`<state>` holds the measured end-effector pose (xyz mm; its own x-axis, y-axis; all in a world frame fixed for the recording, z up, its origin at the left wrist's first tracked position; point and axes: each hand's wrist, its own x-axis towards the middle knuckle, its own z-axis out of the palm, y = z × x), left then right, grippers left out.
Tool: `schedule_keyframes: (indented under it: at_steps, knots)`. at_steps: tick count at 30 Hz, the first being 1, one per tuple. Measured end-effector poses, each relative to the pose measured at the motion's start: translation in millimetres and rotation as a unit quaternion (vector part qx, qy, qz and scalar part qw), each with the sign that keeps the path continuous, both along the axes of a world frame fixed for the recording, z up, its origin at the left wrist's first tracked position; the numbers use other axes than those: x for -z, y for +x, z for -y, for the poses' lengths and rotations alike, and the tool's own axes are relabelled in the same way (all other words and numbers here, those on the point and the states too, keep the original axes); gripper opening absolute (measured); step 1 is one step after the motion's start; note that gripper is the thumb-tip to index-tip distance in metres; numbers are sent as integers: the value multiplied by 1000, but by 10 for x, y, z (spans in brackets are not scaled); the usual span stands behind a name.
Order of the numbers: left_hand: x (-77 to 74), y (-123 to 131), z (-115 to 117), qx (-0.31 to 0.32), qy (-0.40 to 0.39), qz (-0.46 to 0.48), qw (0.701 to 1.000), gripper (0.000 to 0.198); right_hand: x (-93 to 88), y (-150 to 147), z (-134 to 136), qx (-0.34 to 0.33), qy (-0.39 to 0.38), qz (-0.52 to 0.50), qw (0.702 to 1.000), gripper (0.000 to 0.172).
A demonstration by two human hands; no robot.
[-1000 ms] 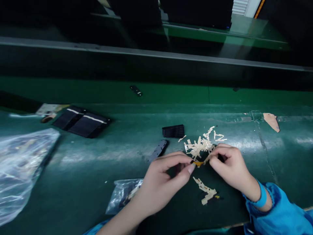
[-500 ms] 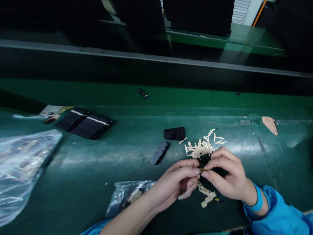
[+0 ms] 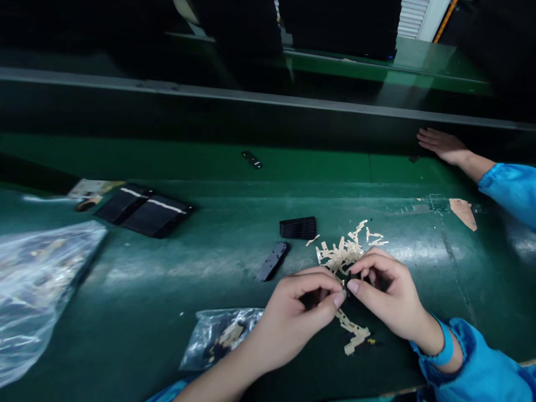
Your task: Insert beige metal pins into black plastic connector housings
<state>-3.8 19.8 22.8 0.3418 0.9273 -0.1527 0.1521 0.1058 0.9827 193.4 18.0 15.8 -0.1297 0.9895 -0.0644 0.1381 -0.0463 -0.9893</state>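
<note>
My left hand is closed in a pinch, with a tiny yellow piece at its fingertips. Facing it, my right hand has its thumb and index finger slightly apart, and nothing shows between them. Just beyond the fingertips lies a loose pile of cream-coloured flat strips. Below my hands is a joined row of cream strips, with another small yellow piece beside it. A dark flat plate with small holes and a stack of black slotted parts lie left of the pile.
A clear bag of small parts lies by my left forearm, and a large plastic bag is far left. Black panels lie behind it. On the green strip are a small black part and another person's hand.
My fingertips have drawn apart, and my left hand has turned knuckles-up. The small black part on the green strip has shifted right. Another person's arm has come in from the right.
</note>
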Motion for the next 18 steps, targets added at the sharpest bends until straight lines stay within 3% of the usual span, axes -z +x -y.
schedule_keyframes:
  at_steps: [8, 18]
  knots:
    - [-9, 11, -9, 0, 38, -4, 999, 16, -3, 19, -23, -16, -81, -49, 995, 9]
    - [2, 23, -7, 0, 58, -21, 998, 16, -13, -5, -20, 0, -69, -34, 997, 9]
